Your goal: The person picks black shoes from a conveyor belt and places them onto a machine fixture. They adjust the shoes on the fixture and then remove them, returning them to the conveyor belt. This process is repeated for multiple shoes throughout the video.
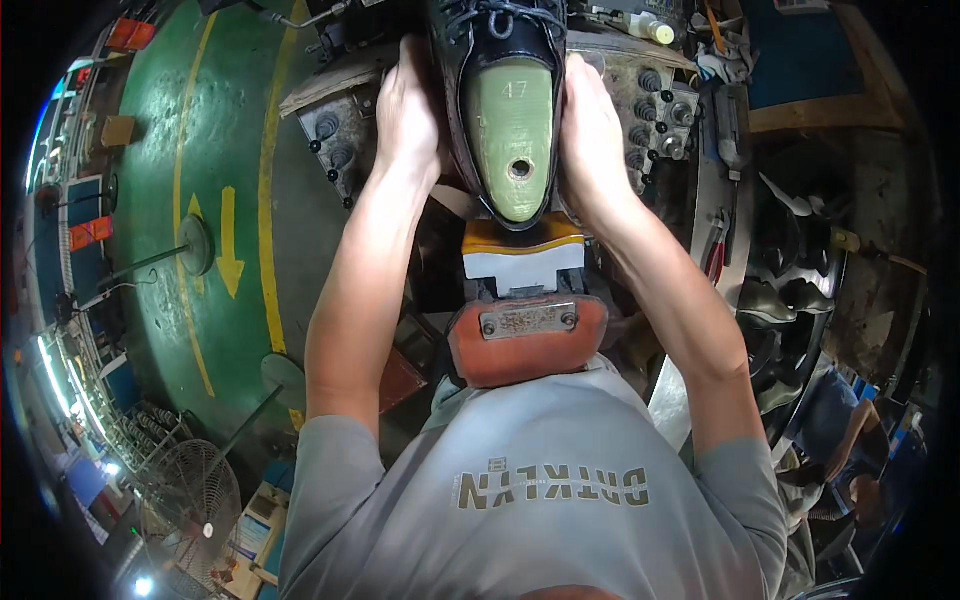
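A black lace-up shoe (455,120) stands in front of me with its laced part at the far end. Inside its opening sits a green shoe last (512,110) with a round hole near its close end. On the shoe's left side is my left hand (408,115), pressed along it with the fingers pointing away from me. My right hand (594,130) holds the opposite side in the same way. Fingertips of both hands are partly hidden. Just below the heel lies a block with an amber top edge and white front (525,262).
Panels with black-knobbed levers (645,130) flank the shoe. An orange pad (528,345) with a metal plate is against my body. Red-handled pliers (716,248) lie on a ledge at right, beside a rack of shoe lasts (768,302). A fan (190,500) stands at left.
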Motion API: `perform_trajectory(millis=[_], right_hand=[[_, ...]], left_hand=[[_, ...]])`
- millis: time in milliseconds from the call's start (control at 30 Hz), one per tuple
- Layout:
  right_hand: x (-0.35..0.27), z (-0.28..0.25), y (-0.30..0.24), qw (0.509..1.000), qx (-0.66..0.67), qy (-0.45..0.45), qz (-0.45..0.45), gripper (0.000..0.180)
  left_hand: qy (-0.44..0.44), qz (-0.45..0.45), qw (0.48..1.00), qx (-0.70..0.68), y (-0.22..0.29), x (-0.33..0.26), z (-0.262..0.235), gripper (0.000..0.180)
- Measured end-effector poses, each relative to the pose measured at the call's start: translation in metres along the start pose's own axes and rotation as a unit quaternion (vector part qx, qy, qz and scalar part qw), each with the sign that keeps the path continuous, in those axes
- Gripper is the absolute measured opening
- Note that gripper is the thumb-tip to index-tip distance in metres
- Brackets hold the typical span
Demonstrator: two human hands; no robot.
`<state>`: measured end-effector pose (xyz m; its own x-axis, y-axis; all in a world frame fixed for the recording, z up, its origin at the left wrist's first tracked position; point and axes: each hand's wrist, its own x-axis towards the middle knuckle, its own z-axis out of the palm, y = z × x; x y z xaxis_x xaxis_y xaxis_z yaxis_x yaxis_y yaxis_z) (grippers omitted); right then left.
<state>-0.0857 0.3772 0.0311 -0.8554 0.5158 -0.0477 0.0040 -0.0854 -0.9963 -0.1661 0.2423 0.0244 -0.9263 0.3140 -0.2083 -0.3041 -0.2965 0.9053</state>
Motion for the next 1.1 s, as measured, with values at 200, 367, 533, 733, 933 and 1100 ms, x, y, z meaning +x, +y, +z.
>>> perform_trajectory(millis=[200, 367, 533, 733, 933, 1100], right_hand=[[-0.029, -0.086, 0.056, 0.987, 0.057, 0.072, 0.132, 0.028], [-0.048, -0.131, 0.093, 0.977, 0.035, 0.128, 0.168, 0.027], [-0.072, -0.156, 0.119, 0.967, 0.001, 0.146, 0.208, 0.027], [-0.113, -0.165, 0.143, 0.967, -0.012, 0.102, 0.233, 0.026], [-0.147, -0.165, 0.140, 0.952, 0.083, 0.070, 0.285, 0.025], [-0.173, -0.170, 0.130, 0.951, 0.022, 0.059, 0.303, 0.019]], left_hand=[[0.104, -0.054, 0.989, 0.095, -0.082, -0.080, -0.077, 0.047], [0.145, -0.073, 0.981, 0.110, -0.149, -0.141, -0.105, 0.033], [0.218, 0.023, 0.936, 0.276, -0.215, -0.151, -0.109, 0.049], [0.203, 0.044, 0.968, 0.138, -0.210, -0.097, -0.095, 0.060], [0.160, 0.046, 0.981, 0.105, -0.194, -0.118, -0.105, 0.047], [0.210, 0.064, 0.976, -0.004, -0.121, -0.179, -0.110, 0.039]])
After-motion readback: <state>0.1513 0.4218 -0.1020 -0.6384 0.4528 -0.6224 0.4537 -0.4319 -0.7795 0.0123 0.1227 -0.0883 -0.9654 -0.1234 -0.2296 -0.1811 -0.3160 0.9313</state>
